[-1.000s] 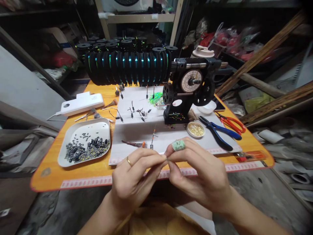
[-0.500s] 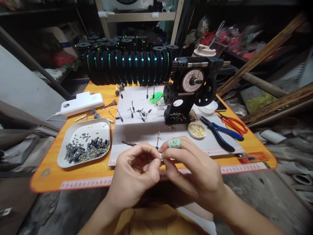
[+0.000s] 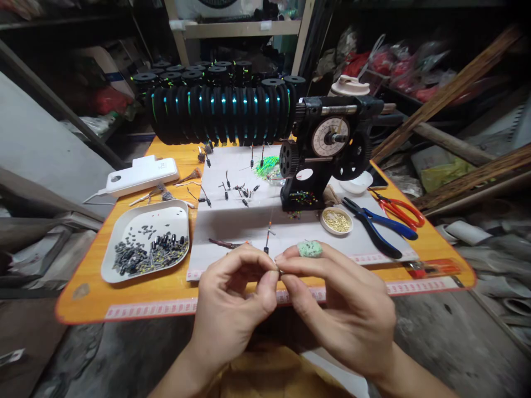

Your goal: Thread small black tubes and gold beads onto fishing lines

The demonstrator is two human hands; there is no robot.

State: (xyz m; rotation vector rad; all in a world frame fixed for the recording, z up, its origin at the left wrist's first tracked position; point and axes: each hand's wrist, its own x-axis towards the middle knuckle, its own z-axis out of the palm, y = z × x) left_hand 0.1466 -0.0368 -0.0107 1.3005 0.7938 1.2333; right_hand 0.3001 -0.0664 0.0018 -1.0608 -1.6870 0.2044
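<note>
My left hand (image 3: 238, 296) and my right hand (image 3: 346, 301) meet over the near edge of the table, thumb and forefinger of each pinched together. Between the fingertips is a tiny dark piece, too small to name. A pale green, dark-speckled wrap (image 3: 310, 249) covers one finger of my right hand. Just beyond the fingertips is a thin line with orange bits and a black cylindrical piece (image 3: 266, 250). A dark brown twig-like stick (image 3: 224, 243) lies left of it on the white sheet (image 3: 244, 221).
A black winding machine with a dial (image 3: 331, 137) carries a row of black spools (image 3: 219, 115). On the left are a white tray (image 3: 108, 271) of small parts and a white power bank (image 3: 143, 176). Rightward are a dish of gold pieces (image 3: 336, 221), blue-black pliers (image 3: 375, 224) and orange-handled pliers (image 3: 402, 210).
My right hand has shifted slightly right, and its wrapped finger has tilted. Both hands stay pinched close together. The whole view has moved a little.
</note>
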